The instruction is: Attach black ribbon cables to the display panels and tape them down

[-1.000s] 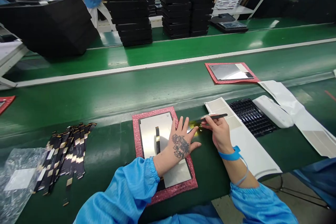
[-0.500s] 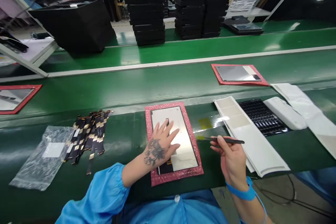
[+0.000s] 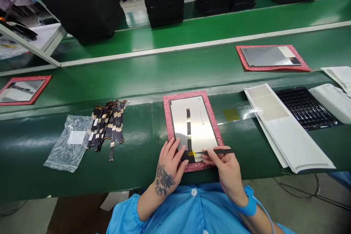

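My left hand (image 3: pixel 168 170) lies with fingers stretched over the lower left edge of a display panel (image 3: pixel 204 131). My right hand (image 3: pixel 227 172) grips black tweezers (image 3: pixel 225 151), their tip at a small piece of yellow tape (image 3: pixel 193 154). That tape sits at the lower end of a flex cable (image 3: pixel 189 133), which runs lengthwise over the panel's silvery back. Beneath the panel is a pink bubble-wrap sheet or bag (image 3: pixel 168 120). My left fingertips are close to the cable's lower end; whether they touch it I cannot tell.
A pile of flex cables (image 3: pixel 105 124) and a clear plastic bag (image 3: pixel 70 144) lie left. To the right are yellow tape on clear film (image 3: pixel 231 114), white sheets (image 3: pixel 290 128) and a black tray (image 3: pixel 305 108). Other panels (image 3: pixel 270 56) rest farther back, before black stacks (image 3: pixel 164 3).
My right hand has brought the tweezers and yellow tape left onto the panel. My left hand has drawn back toward the panel's lower edge, uncovering the flex cable. The view has tilted down.
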Available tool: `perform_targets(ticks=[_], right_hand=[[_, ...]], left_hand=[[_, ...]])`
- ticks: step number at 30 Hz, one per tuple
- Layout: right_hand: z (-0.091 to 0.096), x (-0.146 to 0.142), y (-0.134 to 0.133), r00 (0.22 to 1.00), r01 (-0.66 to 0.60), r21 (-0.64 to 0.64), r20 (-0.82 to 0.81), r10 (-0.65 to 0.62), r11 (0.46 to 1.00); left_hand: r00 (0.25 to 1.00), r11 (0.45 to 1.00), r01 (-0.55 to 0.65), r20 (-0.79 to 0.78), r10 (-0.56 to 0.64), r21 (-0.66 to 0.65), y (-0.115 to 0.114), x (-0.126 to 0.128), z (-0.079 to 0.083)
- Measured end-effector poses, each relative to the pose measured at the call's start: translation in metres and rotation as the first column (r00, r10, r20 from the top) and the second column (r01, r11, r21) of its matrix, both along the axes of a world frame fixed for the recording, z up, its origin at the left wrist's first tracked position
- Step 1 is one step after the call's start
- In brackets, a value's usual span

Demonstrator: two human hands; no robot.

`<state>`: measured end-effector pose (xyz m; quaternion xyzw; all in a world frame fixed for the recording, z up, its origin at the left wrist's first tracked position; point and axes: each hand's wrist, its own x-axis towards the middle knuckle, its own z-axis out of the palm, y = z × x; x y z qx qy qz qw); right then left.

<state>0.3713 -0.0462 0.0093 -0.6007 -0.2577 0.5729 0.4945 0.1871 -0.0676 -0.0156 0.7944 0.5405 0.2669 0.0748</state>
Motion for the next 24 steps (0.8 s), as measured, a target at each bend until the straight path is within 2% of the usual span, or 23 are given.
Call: perform_targets(ticks=[16, 24], right_hand=[[0.001, -0.0077, -0.0034, 0.999, 0.033, -0.037, 0.029, -0.032, 0.999], [0.0076, -0.0095, -0.0011, 0.999, 0.042, -0.068, 0.016, -0.041, 0.997]], left_hand=[[1.0, 0.998, 0.019, 0.004, -0.019, -0.054, -0.0009, -0.0023, 0.0044], [0.999, 0.999, 0.025, 0.032, -0.024, -0.04, -0.0009, -0.0027, 0.0023]])
